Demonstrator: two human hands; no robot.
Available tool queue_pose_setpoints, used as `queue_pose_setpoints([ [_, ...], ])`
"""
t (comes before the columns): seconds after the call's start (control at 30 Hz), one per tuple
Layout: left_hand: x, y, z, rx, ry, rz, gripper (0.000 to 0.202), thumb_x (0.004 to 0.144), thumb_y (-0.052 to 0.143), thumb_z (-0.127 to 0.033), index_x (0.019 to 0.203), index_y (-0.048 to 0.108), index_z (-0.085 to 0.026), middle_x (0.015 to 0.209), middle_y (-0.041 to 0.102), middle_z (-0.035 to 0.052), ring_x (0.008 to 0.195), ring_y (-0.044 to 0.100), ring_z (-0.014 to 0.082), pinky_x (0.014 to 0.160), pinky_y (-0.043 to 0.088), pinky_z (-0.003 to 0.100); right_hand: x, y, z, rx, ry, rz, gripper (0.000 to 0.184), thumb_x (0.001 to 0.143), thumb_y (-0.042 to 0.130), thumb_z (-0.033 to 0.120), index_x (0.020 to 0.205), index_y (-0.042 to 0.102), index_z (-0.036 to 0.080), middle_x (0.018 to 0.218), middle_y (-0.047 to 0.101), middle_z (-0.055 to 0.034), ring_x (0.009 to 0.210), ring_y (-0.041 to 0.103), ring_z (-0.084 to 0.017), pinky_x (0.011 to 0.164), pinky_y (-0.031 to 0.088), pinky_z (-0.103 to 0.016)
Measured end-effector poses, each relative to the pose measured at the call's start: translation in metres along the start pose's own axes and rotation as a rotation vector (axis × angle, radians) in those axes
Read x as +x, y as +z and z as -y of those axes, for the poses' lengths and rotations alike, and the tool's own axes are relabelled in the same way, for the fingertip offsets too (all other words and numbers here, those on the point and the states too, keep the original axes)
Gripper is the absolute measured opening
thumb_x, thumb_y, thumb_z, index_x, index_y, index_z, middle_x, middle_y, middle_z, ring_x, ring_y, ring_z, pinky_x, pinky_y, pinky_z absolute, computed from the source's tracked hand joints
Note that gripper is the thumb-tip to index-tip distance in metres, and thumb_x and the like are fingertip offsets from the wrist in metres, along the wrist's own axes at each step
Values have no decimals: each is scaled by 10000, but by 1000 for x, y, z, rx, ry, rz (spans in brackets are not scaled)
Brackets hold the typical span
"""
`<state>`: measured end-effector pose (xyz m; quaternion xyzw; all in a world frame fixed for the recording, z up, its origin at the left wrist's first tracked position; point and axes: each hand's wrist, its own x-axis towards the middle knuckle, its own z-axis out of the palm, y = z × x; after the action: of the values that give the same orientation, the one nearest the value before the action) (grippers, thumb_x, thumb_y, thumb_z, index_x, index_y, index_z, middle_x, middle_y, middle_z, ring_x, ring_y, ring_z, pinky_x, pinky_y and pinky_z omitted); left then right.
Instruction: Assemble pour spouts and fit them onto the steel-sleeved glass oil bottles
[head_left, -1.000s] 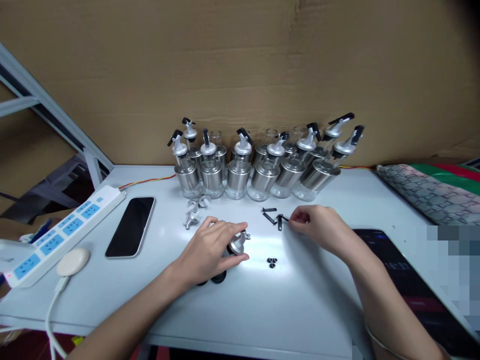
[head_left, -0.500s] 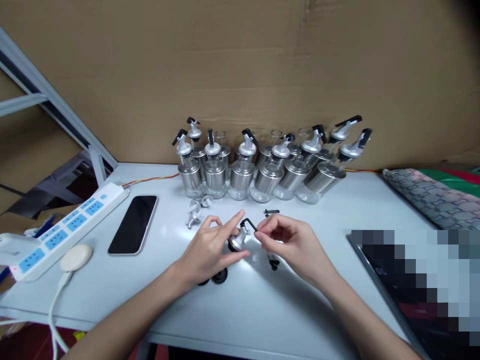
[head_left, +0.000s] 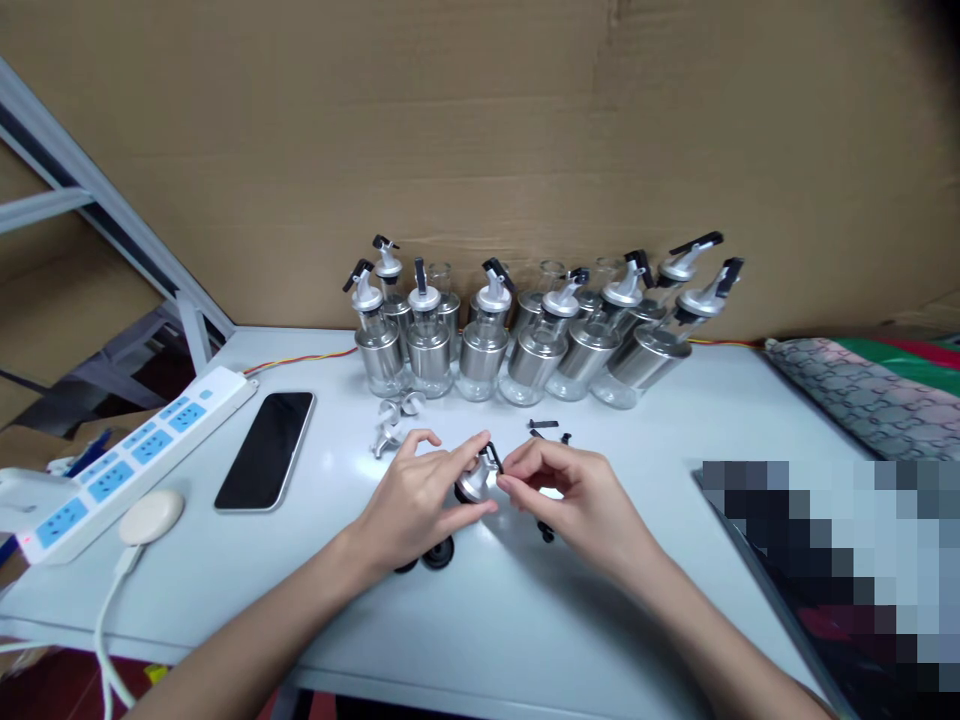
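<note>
Between thumb and fingers, my left hand (head_left: pixel 420 498) grips a silver pour spout (head_left: pixel 475 483) with a dark underside. My right hand (head_left: pixel 574 490) pinches the end of a small black lever (head_left: pixel 492 458), whose other end sits against the spout's tip. Whether the lever is fastened there I cannot tell. Loose black levers (head_left: pixel 544 424) lie beyond my right hand, and more black parts are partly hidden under it. Black round stoppers (head_left: pixel 439 553) rest beside my left wrist. Several loose silver spout tops (head_left: pixel 388 436) lie behind my left hand.
Several glass bottles with steel sleeves (head_left: pixel 482 355) stand along the cardboard backing, many topped with spouts. On the left are a phone (head_left: pixel 265 450), a white power strip (head_left: pixel 142 462) and a round charger (head_left: pixel 151 517). A dark flat package (head_left: pixel 780 560) lies at the right.
My right hand has moved slightly left, bringing the black lever down closer against the spout. The left hand keeps its hold in nearly the same place.
</note>
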<state>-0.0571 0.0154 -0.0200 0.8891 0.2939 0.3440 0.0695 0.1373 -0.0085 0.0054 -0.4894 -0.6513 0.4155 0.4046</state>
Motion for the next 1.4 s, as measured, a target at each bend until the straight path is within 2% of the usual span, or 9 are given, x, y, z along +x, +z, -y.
queue_pose_setpoints([
  [0.13, 3, -4, -1, 2, -14, 35, 507, 910, 481, -491, 1267, 419, -137, 840, 689, 38, 731, 647, 152, 856, 415, 365, 1, -3, 4, 158, 76, 23, 204, 769, 666, 305, 646, 589, 162, 677, 638, -28, 583, 562, -124, 556, 448, -250],
  [0.27, 8, -9, -3, -54, 17, 68, 545, 904, 435, -539, 1301, 372, -170, 833, 675, 16, 718, 624, 144, 848, 405, 337, 4, -8, 6, 512, 257, 209, 267, 713, 751, 371, 812, 604, 171, 612, 601, 18, 508, 557, -108, 515, 448, -238],
  [0.37, 10, -9, -6, -93, 60, 77, 565, 918, 371, -551, 1343, 311, -185, 837, 684, 5, 687, 612, 139, 844, 387, 323, 5, -9, 4, 624, 308, 324, 338, 700, 772, 389, 926, 634, 178, 673, 592, 27, 517, 516, -82, 495, 405, -208],
  [0.57, 6, -8, -9, -48, 46, 123, 614, 914, 296, -595, 1365, 293, -177, 835, 703, -5, 608, 601, 116, 794, 316, 306, 4, -7, 2, 544, 245, 334, 361, 677, 779, 463, 866, 690, 168, 755, 582, -2, 700, 496, -125, 639, 386, -231],
  [0.8, 7, -10, -10, -82, 37, 108, 583, 910, 324, -584, 1358, 299, -212, 843, 713, -25, 600, 606, 102, 805, 290, 301, 2, -7, 7, 419, 128, 310, 315, 760, 703, 463, 743, 599, 166, 726, 495, 8, 691, 438, -130, 636, 347, -239],
  [1.0, 5, -4, -11, -93, 93, 29, 688, 926, 352, -534, 1475, 63, -236, 919, 716, 27, 714, 633, 147, 862, 393, 331, 1, -1, 7, 320, 45, 213, 325, 775, 679, 486, 743, 579, 178, 701, 453, 17, 675, 414, -133, 631, 343, -244],
  [1.1, 4, -4, -11, -100, 86, 56, 790, 919, 447, -490, 1481, -43, -228, 931, 712, 36, 766, 638, 161, 855, 447, 330, 1, 1, 4, 308, 47, 211, 335, 779, 670, 491, 733, 563, 177, 703, 460, 14, 686, 421, -138, 646, 349, -250],
  [1.23, 8, -9, -8, -121, 55, 167, 678, 901, 512, -470, 1437, 151, -263, 901, 717, 1, 703, 646, 139, 905, 434, 350, 2, 0, 2, 262, 56, 214, 323, 780, 666, 492, 766, 580, 181, 705, 451, 17, 697, 414, -141, 662, 342, -253],
  [1.4, 10, -12, -7, -134, 7, 163, 577, 883, 408, -593, 1318, 323, -225, 902, 707, 20, 750, 663, 159, 930, 398, 380, 3, -2, 2, 356, 52, 274, 401, 750, 680, 532, 695, 508, 175, 688, 415, 25, 662, 385, -125, 627, 318, -245],
])
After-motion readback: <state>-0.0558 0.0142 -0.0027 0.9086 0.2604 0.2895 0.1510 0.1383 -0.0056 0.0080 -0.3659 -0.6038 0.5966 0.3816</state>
